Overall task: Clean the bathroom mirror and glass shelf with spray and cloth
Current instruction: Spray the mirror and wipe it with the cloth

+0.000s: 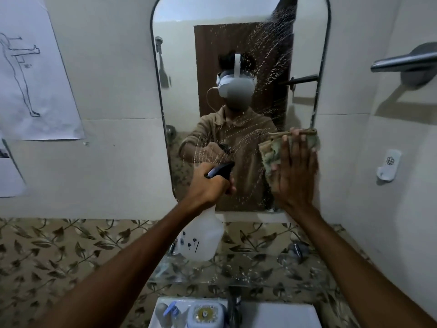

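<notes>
The rounded wall mirror [184,67] is speckled with spray droplets across its middle and right side. My left hand [210,183] grips a translucent white spray bottle [208,235] by its dark trigger head, nozzle aimed at the glass. My right hand [295,171] presses a crumpled greenish cloth [269,155] flat against the mirror's lower right part. Under the mirror runs the glass shelf [260,268], wet with drops.
A white sink [283,313] with a tap [234,304], a soap box [205,313] and a small pump bottle [171,308] lies below. A metal towel bar [406,61] juts from the right wall. Paper drawings [35,67] hang on the left wall.
</notes>
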